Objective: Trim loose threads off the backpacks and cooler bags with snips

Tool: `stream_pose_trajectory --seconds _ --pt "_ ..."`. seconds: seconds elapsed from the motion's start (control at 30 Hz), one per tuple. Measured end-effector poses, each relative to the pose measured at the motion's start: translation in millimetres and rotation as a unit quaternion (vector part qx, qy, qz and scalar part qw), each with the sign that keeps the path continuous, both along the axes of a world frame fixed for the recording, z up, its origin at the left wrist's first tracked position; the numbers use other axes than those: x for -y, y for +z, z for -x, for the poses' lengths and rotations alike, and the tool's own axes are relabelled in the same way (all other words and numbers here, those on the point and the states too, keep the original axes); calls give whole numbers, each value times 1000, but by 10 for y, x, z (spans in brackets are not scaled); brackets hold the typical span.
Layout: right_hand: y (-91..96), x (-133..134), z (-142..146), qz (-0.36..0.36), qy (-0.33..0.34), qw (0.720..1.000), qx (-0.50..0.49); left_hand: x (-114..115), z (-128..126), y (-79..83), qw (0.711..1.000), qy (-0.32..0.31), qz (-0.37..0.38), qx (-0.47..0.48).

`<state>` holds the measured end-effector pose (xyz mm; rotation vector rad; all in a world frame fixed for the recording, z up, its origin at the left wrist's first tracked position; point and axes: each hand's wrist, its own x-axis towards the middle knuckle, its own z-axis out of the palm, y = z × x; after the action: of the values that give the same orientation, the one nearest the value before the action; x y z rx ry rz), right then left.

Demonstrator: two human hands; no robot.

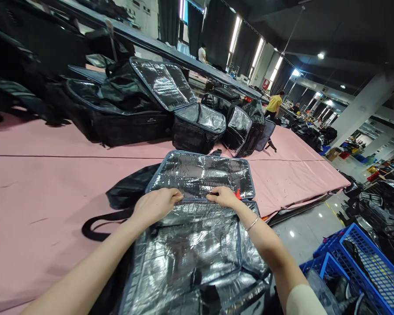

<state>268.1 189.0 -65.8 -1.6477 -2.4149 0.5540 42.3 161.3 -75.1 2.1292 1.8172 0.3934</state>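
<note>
An insulated bag lies opened out in front of me, its silver foil lining facing up. Its lid, edged in blue-grey binding, is folded back onto the table. My left hand pinches the seam between lid and body near the middle. Just to the right, my right hand grips the same seam with curled fingers. A small red tag shows beside the right hand. From the bag's left side, a black strap loops onto the table.
The pink-covered table stretches to the right. Behind stand several open black bags with foil linings. Blue plastic crates sit on the floor at lower right. A person in a yellow top stands farther off.
</note>
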Motion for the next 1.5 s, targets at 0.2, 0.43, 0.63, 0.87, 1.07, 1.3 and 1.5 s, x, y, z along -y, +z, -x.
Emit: stream_pose_trajectory --seconds 0.2,0.43,0.63,0.87,1.07,1.3,1.5 --pt "-18 230 28 -99 -12 995 -8 25 18 59 1000 -7 19 -6" --pt "40 267 83 -257 153 949 103 59 -15 78 1000 -3 11 -21" --pt "45 210 145 -304 197 922 140 78 -20 67 999 -6 -2 -32" --pt "50 172 169 -298 219 917 147 64 -7 30 999 -14 -10 -27" --pt "62 244 203 -277 187 937 101 57 25 -31 999 -18 -37 6" --pt "35 578 166 -219 -18 973 -70 145 198 -184 983 -91 -132 86" --pt "23 797 189 -116 -121 981 -97 260 217 -334 961 -136 -220 102"
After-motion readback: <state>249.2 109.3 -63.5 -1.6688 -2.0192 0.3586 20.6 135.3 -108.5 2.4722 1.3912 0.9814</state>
